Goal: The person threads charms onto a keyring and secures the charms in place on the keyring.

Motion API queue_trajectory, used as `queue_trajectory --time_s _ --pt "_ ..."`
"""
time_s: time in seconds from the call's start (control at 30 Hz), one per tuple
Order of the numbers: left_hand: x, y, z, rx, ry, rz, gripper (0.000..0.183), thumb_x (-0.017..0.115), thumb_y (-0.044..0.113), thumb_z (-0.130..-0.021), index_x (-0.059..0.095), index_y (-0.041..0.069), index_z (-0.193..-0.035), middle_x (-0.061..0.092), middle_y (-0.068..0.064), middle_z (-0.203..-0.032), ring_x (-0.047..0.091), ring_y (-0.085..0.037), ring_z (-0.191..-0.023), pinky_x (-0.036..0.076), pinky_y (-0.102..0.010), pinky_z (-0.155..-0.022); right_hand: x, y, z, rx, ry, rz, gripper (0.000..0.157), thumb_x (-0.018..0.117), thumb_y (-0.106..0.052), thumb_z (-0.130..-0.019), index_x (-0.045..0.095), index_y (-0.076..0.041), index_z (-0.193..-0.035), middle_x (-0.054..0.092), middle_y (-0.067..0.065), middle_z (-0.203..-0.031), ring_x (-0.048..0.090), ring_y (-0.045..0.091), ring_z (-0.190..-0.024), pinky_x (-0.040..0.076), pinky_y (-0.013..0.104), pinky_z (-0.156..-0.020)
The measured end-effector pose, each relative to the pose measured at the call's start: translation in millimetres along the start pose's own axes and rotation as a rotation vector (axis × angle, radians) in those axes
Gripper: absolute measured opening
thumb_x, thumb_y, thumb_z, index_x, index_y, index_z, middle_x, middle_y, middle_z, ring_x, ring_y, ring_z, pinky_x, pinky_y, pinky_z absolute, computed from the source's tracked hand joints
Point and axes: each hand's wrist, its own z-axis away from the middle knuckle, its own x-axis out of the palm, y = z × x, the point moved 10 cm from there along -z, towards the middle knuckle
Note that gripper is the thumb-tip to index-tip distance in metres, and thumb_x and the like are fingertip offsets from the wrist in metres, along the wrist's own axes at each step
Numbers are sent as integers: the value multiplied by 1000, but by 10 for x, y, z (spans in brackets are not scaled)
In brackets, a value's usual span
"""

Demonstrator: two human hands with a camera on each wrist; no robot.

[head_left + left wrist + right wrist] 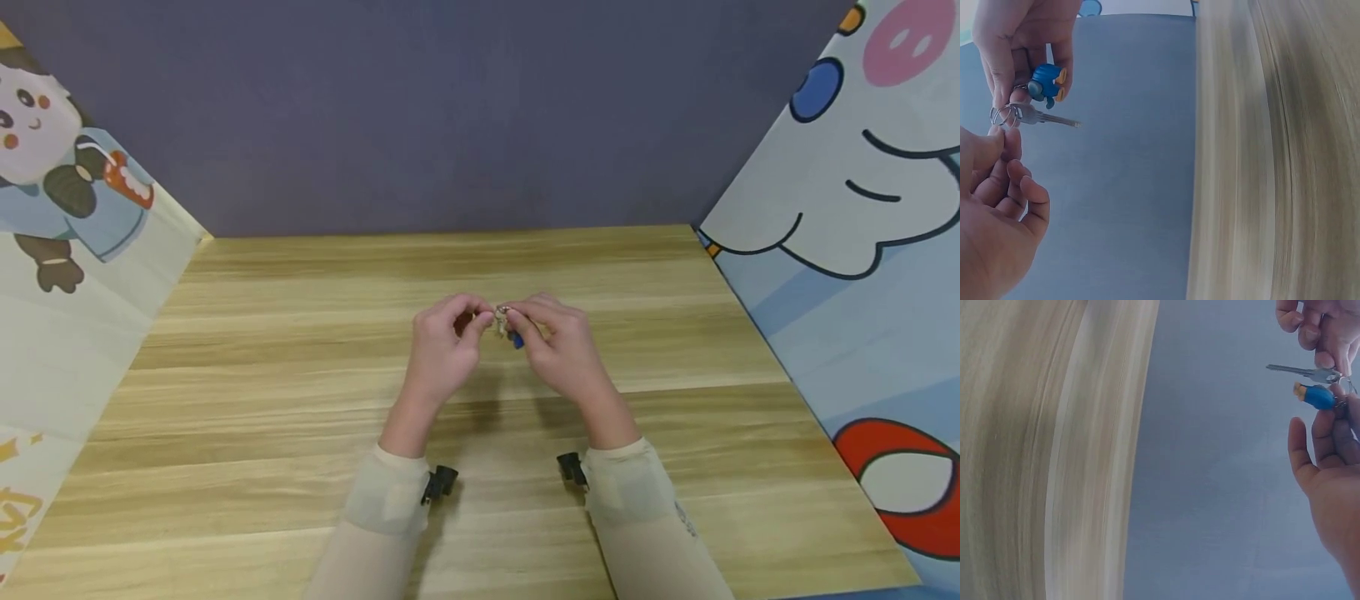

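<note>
"Holding something above the desk (262, 375)?"

"Yes, a metal key ring (1002, 116). My left hand (442, 342) pinches it with the thumb and a fingertip, the other fingers loosely curled."

"And the right hand (566, 346)?"

"Pinching as well, at the other side of the ring, so my fingertips nearly meet."

"What hangs there?"

"A silver key (1027, 114), at the ring between my hands, its blade sticking out free. Just beside it, a small blue charm (1046, 76) on a short chain sits close by the fingers of my right hand."

"And around you?"

"A plain dark wall (450, 125) beyond the desk's far edge, cartoon panels (900, 333) on both sides, and pale sleeves (382, 500) on my forearms."
</note>
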Motion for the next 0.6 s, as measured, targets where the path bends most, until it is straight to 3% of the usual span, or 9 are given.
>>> queue_trajectory --time_s 0.37,0.6 --pt "-17 -58 -14 -90 4 81 6 72 3 -100 74 -2 -97 76 -15 -87 60 -19 -72 50 -24 -65 -5 41 -11 72 5 -32 15 70 -6 -102 82 -2 -109 79 11 -93 72 21 -85 59 30 -80" --pt "1 -77 23 -90 -8 106 8 72 5 -100 74 -2 -98 74 -15 -85 59 -19 -72 50 -22 -65 -8 -2 2 28 19 -2 12 71 -3 -101 81 0 -107 78 11 -93 72 23 -83 60 34 -78"
